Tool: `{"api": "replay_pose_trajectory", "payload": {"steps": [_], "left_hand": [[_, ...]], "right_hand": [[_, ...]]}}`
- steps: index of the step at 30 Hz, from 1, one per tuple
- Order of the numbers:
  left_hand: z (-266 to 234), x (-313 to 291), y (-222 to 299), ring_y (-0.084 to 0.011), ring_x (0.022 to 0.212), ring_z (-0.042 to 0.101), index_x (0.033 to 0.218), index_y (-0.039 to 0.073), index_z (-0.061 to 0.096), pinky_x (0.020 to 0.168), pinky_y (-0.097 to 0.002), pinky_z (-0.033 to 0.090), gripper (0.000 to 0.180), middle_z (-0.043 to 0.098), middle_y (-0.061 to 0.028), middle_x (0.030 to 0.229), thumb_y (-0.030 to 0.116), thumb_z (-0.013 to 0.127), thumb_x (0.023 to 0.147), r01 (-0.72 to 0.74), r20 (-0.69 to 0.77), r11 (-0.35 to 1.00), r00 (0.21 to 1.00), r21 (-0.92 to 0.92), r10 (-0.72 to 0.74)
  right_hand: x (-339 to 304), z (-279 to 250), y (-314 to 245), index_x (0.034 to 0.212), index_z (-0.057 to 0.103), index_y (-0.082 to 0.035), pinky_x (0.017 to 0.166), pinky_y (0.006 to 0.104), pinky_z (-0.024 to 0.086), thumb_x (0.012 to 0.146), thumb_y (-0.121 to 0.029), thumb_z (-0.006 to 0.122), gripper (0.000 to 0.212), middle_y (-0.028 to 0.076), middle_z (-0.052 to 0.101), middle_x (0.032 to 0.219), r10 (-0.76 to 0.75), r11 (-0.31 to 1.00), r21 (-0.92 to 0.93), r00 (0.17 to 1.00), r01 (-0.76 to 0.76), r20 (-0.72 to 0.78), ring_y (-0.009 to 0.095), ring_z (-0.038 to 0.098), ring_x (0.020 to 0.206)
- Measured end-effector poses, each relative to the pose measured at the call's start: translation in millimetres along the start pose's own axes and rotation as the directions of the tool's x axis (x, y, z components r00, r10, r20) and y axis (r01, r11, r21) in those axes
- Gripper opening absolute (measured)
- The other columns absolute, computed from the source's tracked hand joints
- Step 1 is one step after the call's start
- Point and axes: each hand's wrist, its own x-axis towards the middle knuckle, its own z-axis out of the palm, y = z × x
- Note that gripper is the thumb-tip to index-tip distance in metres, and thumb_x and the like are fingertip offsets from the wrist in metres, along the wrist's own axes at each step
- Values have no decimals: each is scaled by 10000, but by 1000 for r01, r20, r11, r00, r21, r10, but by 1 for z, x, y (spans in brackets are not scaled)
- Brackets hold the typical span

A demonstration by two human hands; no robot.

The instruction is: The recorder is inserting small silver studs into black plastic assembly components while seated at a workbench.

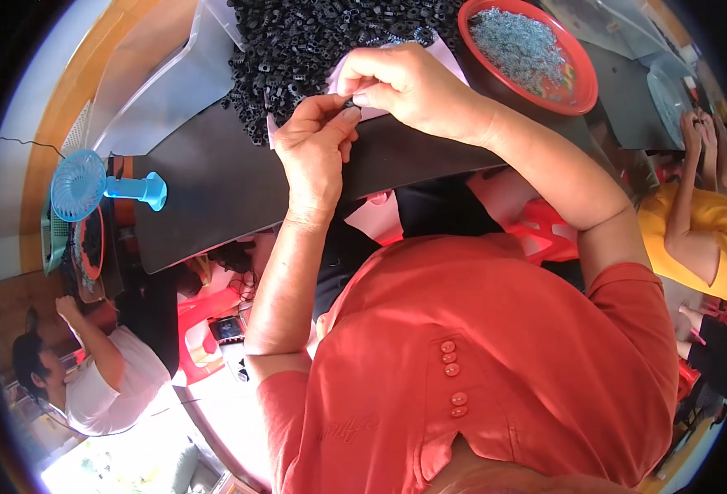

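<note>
Left hand (310,144) and right hand (413,92) both pinching small black part (349,104) over worktop (215,177), black parts pile (274,62) just beyond, red bowl (584,86) to right.

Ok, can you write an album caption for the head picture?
Left hand and right hand meet at a small dark piece beside heaped black parts.

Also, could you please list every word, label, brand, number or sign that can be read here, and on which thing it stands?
No text can be quoted with certainty.
Red short-sleeved buttoned shirt: small stitched script, too blurred to read.
Small black piece between the left hand and right hand: no text visible.
Light-blue plastic fan, round red basin: no readable lettering.
</note>
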Motion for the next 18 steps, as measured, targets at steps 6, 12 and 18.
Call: {"api": "replay_pose_trajectory", "payload": {"steps": [6,12,18], "left_hand": [[-5,-6,-5,-72,542,499,958,-43,653,470,-192,363,120,591,-35,683,-16,660,841,-46,15,997,999,60,45],[-7,-20,-4,-41,546,484,920,-17,667,482,-177,361,87,583,-5,665,-8,673,834,15,-9,1000,1000,24,-15],[-10,-23,-8,-46,672,529,909,-13,649,642,-190,443,93,612,7,736,-22,675,821,-51,93,993,995,109,41]], "right_hand": [[5,-4,2,966,603,-16,635,224,477,831,-42,652,145,5,612,761,217,948,188,955,-256,203,62,575,715],[8,5,8,941,637,-43,586,204,453,868,-166,680,149,-22,582,733,460,746,382,837,-546,298,47,534,660],[37,36,39,833,658,-102,663,379,517,791,-186,625,100,39,619,838,-22,830,-545,982,121,186,260,634,796]]}}
